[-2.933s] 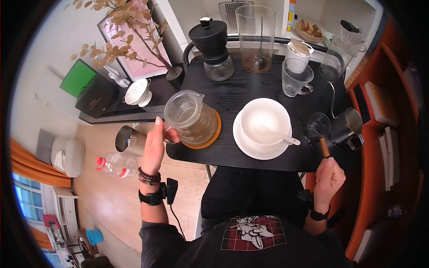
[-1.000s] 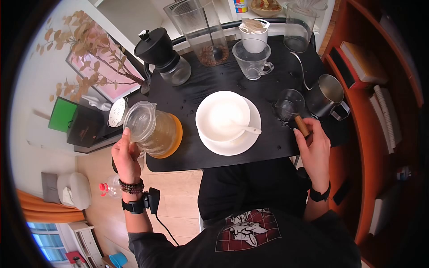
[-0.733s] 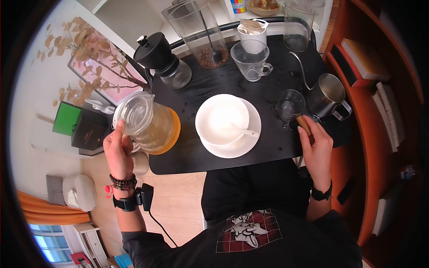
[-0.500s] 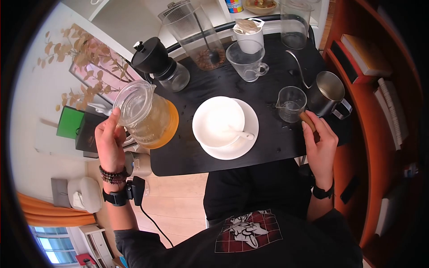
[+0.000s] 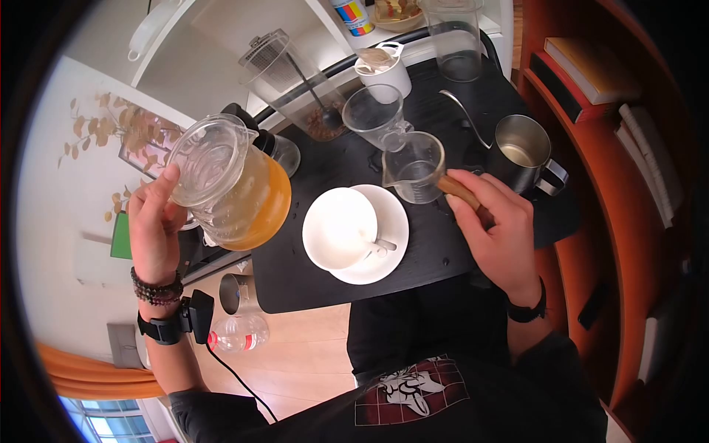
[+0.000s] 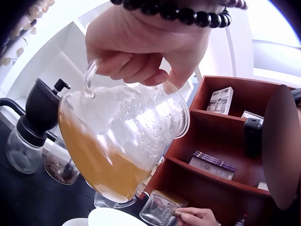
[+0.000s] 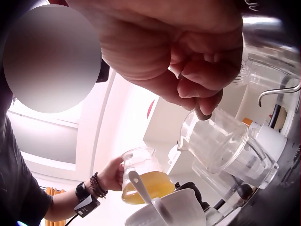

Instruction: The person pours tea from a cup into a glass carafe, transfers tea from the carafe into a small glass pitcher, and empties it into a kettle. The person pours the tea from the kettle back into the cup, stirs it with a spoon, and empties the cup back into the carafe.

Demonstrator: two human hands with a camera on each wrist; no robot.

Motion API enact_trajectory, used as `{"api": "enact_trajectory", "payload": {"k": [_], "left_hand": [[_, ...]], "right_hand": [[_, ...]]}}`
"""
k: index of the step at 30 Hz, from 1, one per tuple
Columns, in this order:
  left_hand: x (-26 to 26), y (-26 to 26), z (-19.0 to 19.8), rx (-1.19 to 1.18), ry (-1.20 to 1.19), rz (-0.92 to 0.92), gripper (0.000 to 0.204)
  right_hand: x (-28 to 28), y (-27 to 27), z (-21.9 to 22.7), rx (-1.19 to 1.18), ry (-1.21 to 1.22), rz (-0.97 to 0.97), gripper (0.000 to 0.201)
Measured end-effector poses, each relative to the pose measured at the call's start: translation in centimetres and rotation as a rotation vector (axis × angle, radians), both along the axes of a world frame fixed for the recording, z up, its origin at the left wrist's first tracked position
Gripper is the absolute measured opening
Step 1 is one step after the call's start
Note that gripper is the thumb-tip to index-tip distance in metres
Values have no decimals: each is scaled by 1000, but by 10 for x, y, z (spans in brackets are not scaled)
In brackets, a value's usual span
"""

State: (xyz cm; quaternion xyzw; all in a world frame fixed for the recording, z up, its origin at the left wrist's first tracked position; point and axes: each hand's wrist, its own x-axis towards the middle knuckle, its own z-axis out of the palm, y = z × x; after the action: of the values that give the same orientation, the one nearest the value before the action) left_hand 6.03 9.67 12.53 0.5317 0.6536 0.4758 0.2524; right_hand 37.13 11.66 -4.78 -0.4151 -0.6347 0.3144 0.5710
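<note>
The hands are well apart, each clamped on a handle. At the left of the head view, the left hand (image 5: 156, 221) grips the handle of a glass pitcher (image 5: 230, 192), which leans to one side over the desk's left end; amber liquid (image 6: 96, 157) fills its lower part, the surface slanting against the glass. At centre right, the right hand (image 5: 502, 232) grips the wooden handle (image 5: 459, 190) of a small glass measuring cup (image 5: 416, 171), its pouring lip turned toward the left of the frame (a clear glass mug (image 5: 371, 118) stands just behind it).

Between the two vessels, lower centre, a white bowl (image 5: 332, 229) sits on a white saucer (image 5: 399, 229), with a white spoon (image 7: 138, 187) leaning out of the bowl. To the right of the measuring cup, a steel gooseneck kettle (image 5: 524, 144) stands on the black desk (image 5: 325, 288).

Along the upper part of the desk are a white handled cup (image 5: 388, 80), a tall clear container (image 5: 284, 92) with a black scoop (image 5: 314, 92) in it, and a black-topped coffee grinder (image 6: 40, 110).
</note>
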Motion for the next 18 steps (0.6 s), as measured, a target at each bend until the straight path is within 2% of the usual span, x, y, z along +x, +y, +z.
{"api": "enact_trajectory", "payload": {"k": [3, 11, 18], "left_hand": [[15, 8, 8, 16, 12, 19, 34], [42, 25, 15, -48, 175, -148, 37], [61, 32, 21, -72, 331, -121, 42]], "right_hand": [[1, 2, 11, 0, -47, 50, 22], [5, 12, 9, 171, -10, 57, 25], [8, 18, 9, 195, -15, 92, 25]]}}
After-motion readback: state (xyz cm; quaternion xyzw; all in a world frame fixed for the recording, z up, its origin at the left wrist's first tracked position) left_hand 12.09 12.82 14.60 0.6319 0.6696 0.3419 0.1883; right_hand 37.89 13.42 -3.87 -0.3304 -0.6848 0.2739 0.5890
